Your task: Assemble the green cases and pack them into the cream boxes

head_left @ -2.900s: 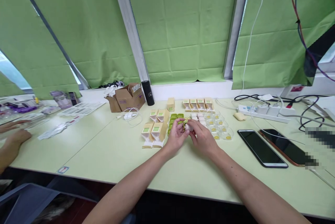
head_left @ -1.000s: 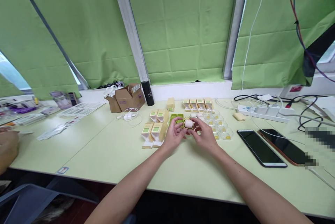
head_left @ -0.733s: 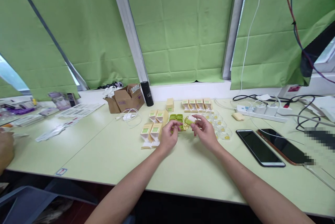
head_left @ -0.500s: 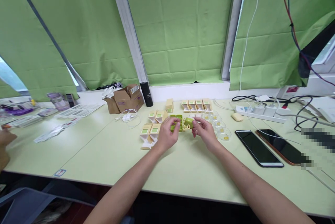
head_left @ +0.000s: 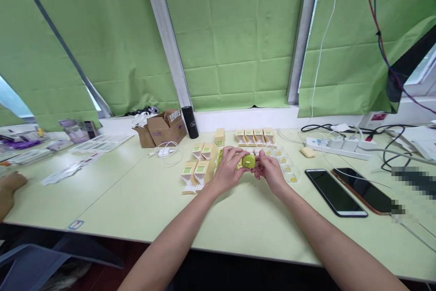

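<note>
A small, rounded, glossy green case (head_left: 249,161) is held up over the table between my two hands. My left hand (head_left: 230,167) grips its left side with thumb and fingertips. On the other side, the fingers of my right hand (head_left: 270,169) pinch its right edge. Behind my left hand, more green pieces (head_left: 220,154) are partly hidden. To the left stand several small cream boxes (head_left: 200,168) with green labels and flaps open. Clear plastic cups (head_left: 290,173) with yellow bits inside lie just right of my right hand.
More cream boxes (head_left: 259,137) line the back. Two phones (head_left: 335,192) lie at the right, below a power strip (head_left: 340,145) with cables. A cardboard box (head_left: 166,130) and black cylinder (head_left: 190,123) stand back left. Another person's hand (head_left: 12,186) rests at the left edge.
My left hand has moved right and taken hold of the green case beside my right hand. The case has turned, and its small loop no longer shows.
</note>
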### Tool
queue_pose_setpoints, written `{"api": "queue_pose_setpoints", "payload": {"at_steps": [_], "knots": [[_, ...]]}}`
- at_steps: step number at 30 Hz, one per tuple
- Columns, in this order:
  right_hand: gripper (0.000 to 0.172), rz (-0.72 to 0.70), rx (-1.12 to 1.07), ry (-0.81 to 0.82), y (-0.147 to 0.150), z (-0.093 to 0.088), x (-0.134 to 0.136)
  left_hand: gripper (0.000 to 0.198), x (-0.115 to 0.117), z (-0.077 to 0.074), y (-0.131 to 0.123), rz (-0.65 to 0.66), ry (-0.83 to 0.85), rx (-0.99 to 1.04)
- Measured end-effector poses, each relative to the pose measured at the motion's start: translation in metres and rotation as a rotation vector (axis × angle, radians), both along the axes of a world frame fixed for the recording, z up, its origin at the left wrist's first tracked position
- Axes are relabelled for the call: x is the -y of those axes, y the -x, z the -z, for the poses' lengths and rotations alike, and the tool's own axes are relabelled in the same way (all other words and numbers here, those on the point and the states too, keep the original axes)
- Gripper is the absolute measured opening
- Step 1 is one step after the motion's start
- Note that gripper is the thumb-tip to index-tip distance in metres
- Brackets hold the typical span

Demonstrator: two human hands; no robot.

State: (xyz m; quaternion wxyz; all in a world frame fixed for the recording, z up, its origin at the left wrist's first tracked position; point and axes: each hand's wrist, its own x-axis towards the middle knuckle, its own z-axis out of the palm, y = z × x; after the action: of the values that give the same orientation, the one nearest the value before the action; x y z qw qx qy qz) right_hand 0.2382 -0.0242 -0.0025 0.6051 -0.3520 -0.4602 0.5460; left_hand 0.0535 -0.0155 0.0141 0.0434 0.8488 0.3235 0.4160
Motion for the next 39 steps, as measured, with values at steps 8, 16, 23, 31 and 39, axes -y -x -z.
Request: {"api": "queue_pose_setpoints", "payload": {"at_steps": [8, 16, 23, 31, 39], "knots": [[0.066, 0.21, 0.39, -0.142, -0.021, -0.009, -0.003, 0.035, -0.007, 0.02, 0.001, -0.066, 0.282, 0.42], [0.032, 0.39, 1.613, 0.012, -0.065, -0.043, 0.004, 0.051, -0.022, 0.033, 0.003, -0.011, 0.529, 0.691], [0.022, 0.112, 1.819, 0.114, -0.061, -0.044, 0.011, 0.06, -0.018, 0.027, 0.001, 0.06, 0.665, 0.841], [0.012, -0.034, 1.794, -0.209, -0.027, -0.041, 0.027, 0.062, -0.018, 0.026, 0.001, 0.053, 0.669, 0.922], [0.02, -0.037, 1.712, -0.364, -0.006, -0.03, 0.032, 0.062, -0.018, 0.026, 0.002, 0.014, 0.611, 0.914]]}}
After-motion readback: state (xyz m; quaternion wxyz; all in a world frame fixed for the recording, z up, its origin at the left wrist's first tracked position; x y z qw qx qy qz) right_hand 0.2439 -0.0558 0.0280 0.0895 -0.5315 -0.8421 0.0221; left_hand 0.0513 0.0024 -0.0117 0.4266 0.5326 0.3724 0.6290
